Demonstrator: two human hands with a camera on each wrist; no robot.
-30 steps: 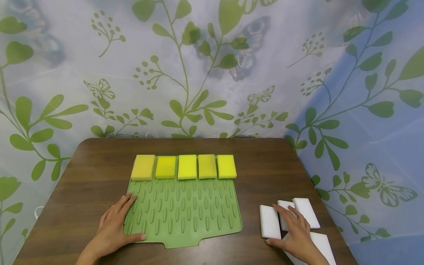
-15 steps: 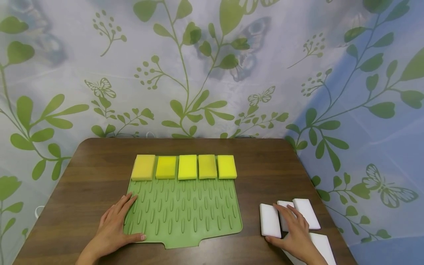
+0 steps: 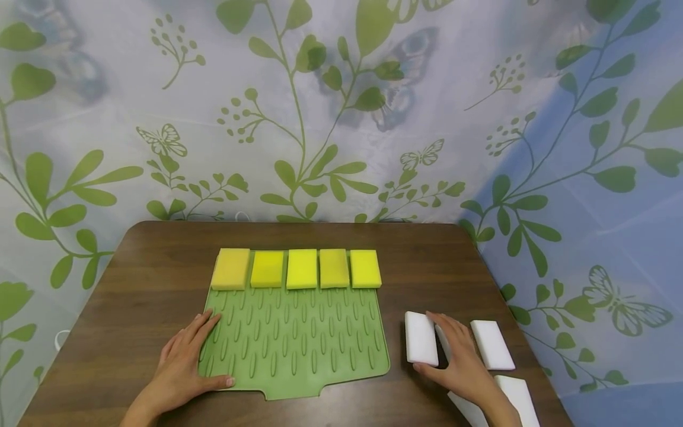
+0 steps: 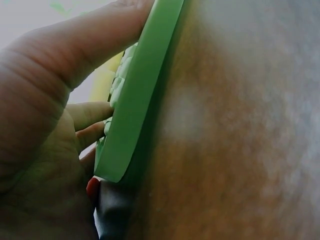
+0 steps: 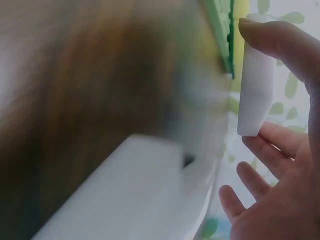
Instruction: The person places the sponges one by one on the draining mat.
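My left hand [image 3: 181, 367] rests at the left edge of a green ridged mat [image 3: 299, 338], with its thumb on the front left corner and its fingers extended along the side. Across the mat's far edge lies a row of several yellow sponges, the middle one [image 3: 301, 270] the brightest. My right hand [image 3: 461, 362] pinches a white sponge [image 3: 420, 338] between thumb and fingertips, right of the mat. In the right wrist view this white sponge [image 5: 256, 80] is held by its two ends, raised off the table. Another white sponge [image 3: 444, 340] is partly hidden behind the hand.
More white sponges lie at the right: one beyond the hand [image 3: 492, 345], one beside the wrist [image 3: 517, 397] and one partly under the forearm [image 3: 468, 409]. The brown wooden table [image 3: 427, 255] meets a leaf-patterned curtain [image 3: 341, 118] at the back and right.
My right hand has taken the white sponge up from the others and moved it left and away from me, towards the mat. The left hand and yellow sponges stay put.
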